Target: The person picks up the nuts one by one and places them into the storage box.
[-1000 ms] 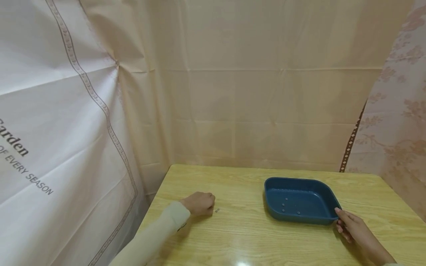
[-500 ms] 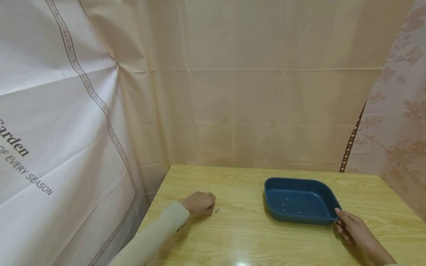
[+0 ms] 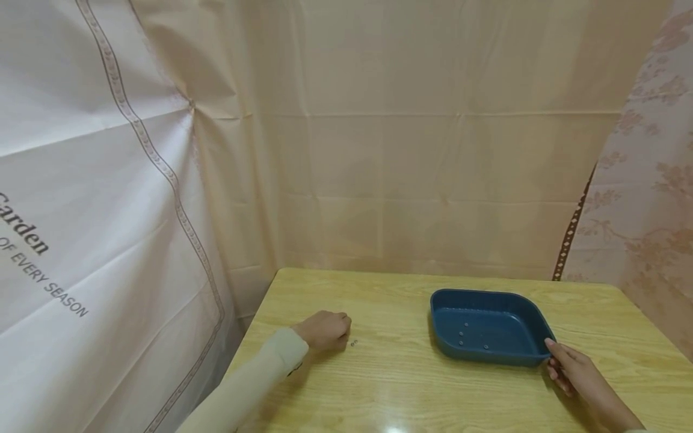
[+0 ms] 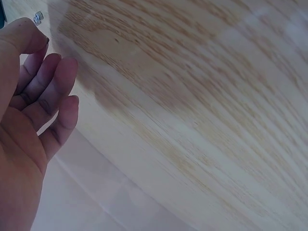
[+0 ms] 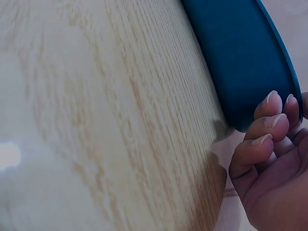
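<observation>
On the wooden table, my left hand (image 3: 323, 331) hovers low or rests just left of two small metal nuts (image 3: 354, 343). Its fingers are curled. In the left wrist view the thumb tip meets the index finger, with a tiny dark speck there; whether something is held between them is unclear. Those nuts (image 4: 38, 18) lie just beyond the fingertips. A blue rectangular tray (image 3: 489, 359) sits to the right, several small nuts (image 3: 461, 342) scattered on its floor. My right hand (image 3: 576, 370) grips the tray's near right corner, thumb over the rim and fingers underneath or outside.
The light wooden table (image 3: 379, 385) has its far edge against a beige cloth backdrop (image 3: 411, 180). White printed cloth (image 3: 108, 240) hangs at the left, and a floral cloth (image 3: 644, 198) at the right.
Almost nothing differs; my left hand has shifted very slightly to the right. The right hand, tray and nuts have stayed where they were.
</observation>
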A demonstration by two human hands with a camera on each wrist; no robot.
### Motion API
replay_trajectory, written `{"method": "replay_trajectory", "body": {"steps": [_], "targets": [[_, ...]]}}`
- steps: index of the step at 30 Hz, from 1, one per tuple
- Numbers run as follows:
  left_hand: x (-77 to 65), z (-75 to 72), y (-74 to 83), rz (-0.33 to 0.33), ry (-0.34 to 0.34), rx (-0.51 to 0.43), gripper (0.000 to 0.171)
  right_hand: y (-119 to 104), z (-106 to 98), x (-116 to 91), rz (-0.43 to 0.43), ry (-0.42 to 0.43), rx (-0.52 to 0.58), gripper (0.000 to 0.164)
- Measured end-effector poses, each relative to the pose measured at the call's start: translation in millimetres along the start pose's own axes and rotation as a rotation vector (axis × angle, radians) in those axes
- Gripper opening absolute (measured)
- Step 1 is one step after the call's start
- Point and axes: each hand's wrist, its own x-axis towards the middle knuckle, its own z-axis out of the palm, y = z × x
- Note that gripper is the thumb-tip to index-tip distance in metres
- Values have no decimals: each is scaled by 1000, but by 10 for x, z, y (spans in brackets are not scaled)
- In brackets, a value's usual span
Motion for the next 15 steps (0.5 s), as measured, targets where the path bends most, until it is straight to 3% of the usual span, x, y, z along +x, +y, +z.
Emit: {"method": "replay_trajectory", "body": {"steps": [15], "targets": [[-2,-13,7,-12,-21,-15,9,-6,11,1,-6,-3,17,57]]}}
